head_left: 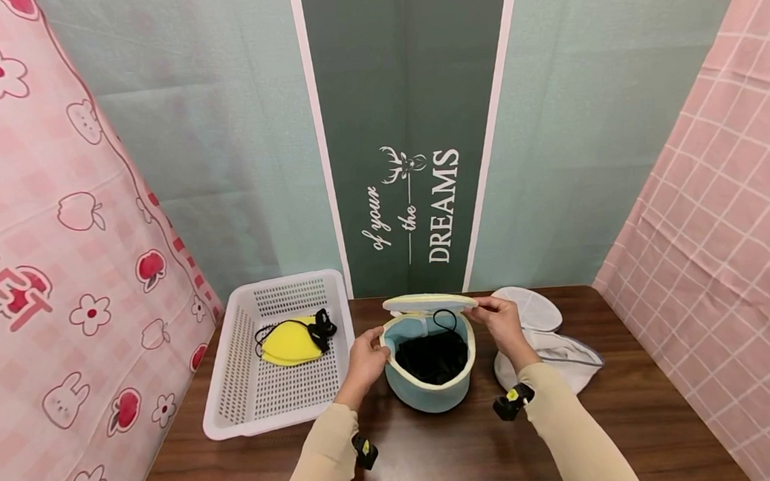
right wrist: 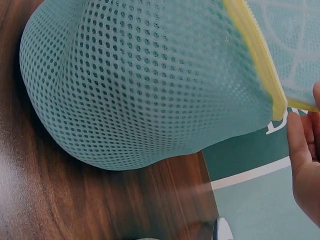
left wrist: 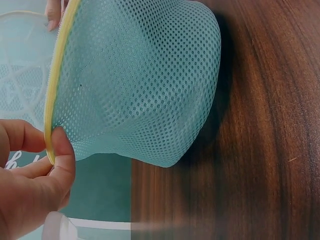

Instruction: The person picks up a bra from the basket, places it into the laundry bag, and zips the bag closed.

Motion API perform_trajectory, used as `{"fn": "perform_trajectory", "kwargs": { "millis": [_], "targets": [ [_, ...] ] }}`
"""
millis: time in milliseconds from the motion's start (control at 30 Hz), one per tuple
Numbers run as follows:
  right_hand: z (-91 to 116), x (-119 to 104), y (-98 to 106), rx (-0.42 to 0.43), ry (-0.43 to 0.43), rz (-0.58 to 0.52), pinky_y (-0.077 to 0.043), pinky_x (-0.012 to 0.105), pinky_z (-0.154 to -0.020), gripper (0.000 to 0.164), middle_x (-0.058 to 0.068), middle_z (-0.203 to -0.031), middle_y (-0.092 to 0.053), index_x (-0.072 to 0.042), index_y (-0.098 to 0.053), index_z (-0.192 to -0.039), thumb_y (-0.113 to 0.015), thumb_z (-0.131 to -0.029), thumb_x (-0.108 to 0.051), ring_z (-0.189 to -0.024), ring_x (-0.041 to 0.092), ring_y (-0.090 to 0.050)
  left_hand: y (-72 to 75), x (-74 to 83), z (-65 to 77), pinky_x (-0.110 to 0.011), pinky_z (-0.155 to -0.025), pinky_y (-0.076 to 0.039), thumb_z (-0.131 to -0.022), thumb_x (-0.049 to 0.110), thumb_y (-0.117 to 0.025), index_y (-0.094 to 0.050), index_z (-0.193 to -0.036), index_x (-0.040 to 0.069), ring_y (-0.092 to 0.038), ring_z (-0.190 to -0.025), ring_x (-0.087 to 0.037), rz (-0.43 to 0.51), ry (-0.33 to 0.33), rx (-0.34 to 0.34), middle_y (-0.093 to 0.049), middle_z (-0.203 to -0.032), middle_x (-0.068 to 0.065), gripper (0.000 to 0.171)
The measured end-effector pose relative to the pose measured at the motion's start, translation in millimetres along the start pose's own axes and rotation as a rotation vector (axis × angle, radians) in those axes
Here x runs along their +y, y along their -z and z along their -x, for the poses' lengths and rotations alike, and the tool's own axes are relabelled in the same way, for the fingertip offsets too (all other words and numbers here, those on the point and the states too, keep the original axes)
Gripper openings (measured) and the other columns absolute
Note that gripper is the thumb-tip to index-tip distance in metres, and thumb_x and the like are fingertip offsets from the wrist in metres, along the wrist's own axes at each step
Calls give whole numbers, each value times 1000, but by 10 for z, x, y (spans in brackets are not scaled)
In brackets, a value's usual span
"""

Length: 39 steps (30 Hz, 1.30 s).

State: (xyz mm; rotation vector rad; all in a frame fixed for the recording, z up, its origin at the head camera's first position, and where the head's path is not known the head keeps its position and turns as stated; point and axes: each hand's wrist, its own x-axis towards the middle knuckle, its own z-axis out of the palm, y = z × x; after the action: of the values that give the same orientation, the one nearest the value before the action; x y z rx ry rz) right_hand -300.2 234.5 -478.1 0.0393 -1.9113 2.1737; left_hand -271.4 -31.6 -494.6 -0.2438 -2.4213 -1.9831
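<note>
A light-blue mesh laundry bag point(head_left: 430, 399) with yellow zipper edging stands on the table, its round lid point(head_left: 429, 302) raised at the back. Black fabric with a thin black cord point(head_left: 433, 358) lies inside. My left hand point(head_left: 368, 357) pinches the bag's yellow rim on the left; in the left wrist view, thumb and fingers sit on either side of the edging point(left wrist: 49, 120). With my right hand point(head_left: 501, 322) I hold the lid by its right edge. In the right wrist view that hand point(right wrist: 307, 160) is partly cut off by the frame.
Left of the bag stands a white perforated basket point(head_left: 234, 385), holding a yellow piece with black cords point(head_left: 291, 342). To the right lie white mesh bags point(head_left: 530, 308) with grey trim, partly behind my right forearm. Fabric curtains enclose the brown wooden table point(head_left: 440, 460) at back and sides.
</note>
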Motion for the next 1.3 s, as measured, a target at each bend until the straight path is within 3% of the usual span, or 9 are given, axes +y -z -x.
{"fn": "perform_trajectory", "kwargs": {
  "millis": [200,367,500,600,767,867,1100,1233,1300],
  "targets": [
    [-29,96,83,-12,-53,-69,-53,26,-62,35,9,-75,-67,-14,-71,-76,-58,-80,18,-65,12,-65,6,-107,-23,-33,-62,-51,-80,-11,-47,-44,-127,-16,-58,-83,-28,38,-23,-10,-58,-104,-28,48],
    [-56,165,139,-56,-67,-125,-52,26,-65,32,3,-77,-67,-13,-72,-80,-57,-83,15,-69,13,-66,28,-128,-12,-32,-60,-51,-80,-10,-45,-44,-128,-15,-56,-79,-23,56,-77,-20,-58,-104,-24,48],
    [-53,186,161,-91,-40,-113,-52,27,-67,18,2,-80,-68,7,-69,-94,-57,-84,15,-72,13,-66,29,-101,-23,-32,-61,-50,-83,-11,-45,-42,-130,-14,-54,-77,-22,25,-3,-27,-54,-111,-28,47],
    [-41,186,173,-133,-21,-66,-52,27,-67,24,0,-82,-68,24,-55,-107,-56,-84,14,-73,12,-66,48,-6,19,-32,-60,-49,-84,-13,-45,-42,-129,-16,-54,-75,-22,17,11,-40,-54,-109,-30,46],
    [-24,183,204,-214,-12,-30,-52,27,-68,33,-1,-85,-68,29,-43,-113,-54,-86,13,-75,12,-66,95,247,156,-29,-60,-45,-84,-14,-42,-39,-129,-18,-52,-73,-25,31,-1,-64,-54,-97,-31,45],
    [-20,182,224,-255,-20,-48,-52,28,-69,34,0,-87,-69,29,-43,-114,-53,-86,13,-78,13,-66,103,290,188,-30,-62,-45,-86,-13,-40,-37,-131,-17,-52,-73,-26,52,13,-70,-53,-96,-30,46],
    [8,168,239,-322,-81,-62,-52,28,-70,26,2,-90,-69,24,-53,-108,-55,-85,14,-82,14,-65,79,86,77,-53,-81,-45,-88,-6,-39,-33,-133,-19,-57,-75,-18,281,76,-64,-52,-112,-30,46],
    [32,146,232,-327,-112,-53,-52,29,-71,26,3,-91,-69,22,-54,-109,-56,-86,11,-83,15,-65,51,-63,2,-43,-75,-49,-88,-2,-39,-35,-132,-17,-56,-71,-13,329,95,-31,-55,-108,-25,47],
    [42,136,228,-325,-119,-46,-51,29,-73,27,5,-93,-68,24,-52,-111,-55,-86,12,-84,14,-65,44,-96,-8,-36,-68,-50,-89,1,-42,-38,-132,-15,-54,-69,-15,290,92,-12,-57,-98,-20,46]
  ]
}}
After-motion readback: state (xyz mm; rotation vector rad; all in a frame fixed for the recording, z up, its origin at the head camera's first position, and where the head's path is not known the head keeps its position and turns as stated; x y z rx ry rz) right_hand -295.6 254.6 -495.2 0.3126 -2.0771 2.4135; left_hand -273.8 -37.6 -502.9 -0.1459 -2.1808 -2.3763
